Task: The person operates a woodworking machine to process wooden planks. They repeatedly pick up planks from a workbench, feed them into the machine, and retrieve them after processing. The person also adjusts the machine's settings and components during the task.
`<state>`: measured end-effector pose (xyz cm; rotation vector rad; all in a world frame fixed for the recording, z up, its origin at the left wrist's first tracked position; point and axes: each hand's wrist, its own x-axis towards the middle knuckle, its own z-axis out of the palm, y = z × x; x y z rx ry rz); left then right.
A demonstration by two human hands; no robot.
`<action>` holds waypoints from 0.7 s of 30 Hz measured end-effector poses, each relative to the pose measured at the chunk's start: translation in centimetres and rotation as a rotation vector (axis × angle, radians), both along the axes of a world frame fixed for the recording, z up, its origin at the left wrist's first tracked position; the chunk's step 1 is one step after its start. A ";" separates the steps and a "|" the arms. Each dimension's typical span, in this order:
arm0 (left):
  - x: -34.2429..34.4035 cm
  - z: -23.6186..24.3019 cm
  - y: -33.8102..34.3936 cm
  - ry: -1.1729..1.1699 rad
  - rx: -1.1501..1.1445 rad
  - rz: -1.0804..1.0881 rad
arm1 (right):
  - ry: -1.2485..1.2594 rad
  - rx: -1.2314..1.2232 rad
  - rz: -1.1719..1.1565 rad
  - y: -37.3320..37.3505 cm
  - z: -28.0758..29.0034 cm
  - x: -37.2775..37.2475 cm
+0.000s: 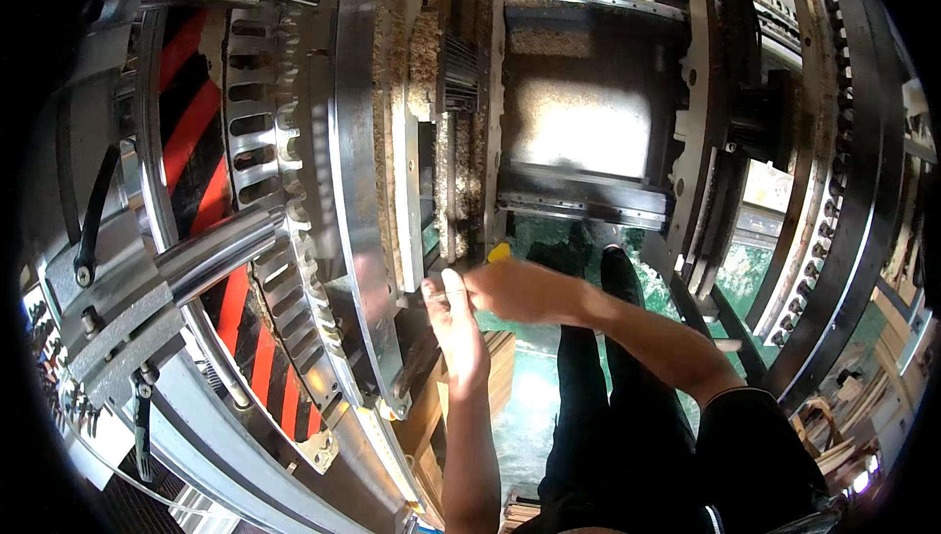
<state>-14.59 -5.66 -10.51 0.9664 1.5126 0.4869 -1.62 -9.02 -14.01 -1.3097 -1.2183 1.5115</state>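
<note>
My right hand [524,291] is closed in a fist, with its forearm coming in from the lower right. A small yellow end [500,252] sticks out at the top of that fist; the rest of the thing is hidden in the fingers. Against the right hand's fingers lies my left hand [454,323], thumb up and fingers bent. Whatever the left fingers grip, if anything, is hidden. Both hands meet at the near end of a dusty metal guide rail [448,181] on a machine.
A red-and-black striped panel [196,113] and thick steel rods [221,250] stand at the left. A dark machine carriage [578,122] lies ahead, with a cable chain [828,211] at the right. Wooden boards [500,372] stand below my hands, over a green floor [524,416].
</note>
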 end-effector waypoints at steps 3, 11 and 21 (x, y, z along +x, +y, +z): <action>-1.1 0.7 0.6 0.163 0.286 -0.083 | 0.059 -0.155 -0.160 3.2 2.2 3.9; -13.9 -10.6 6.0 0.901 0.829 -0.297 | -0.074 0.299 -0.533 14.5 1.5 7.8; -12.4 -12.8 4.7 0.725 0.847 -0.315 | 0.023 0.653 -0.774 17.6 -1.3 4.7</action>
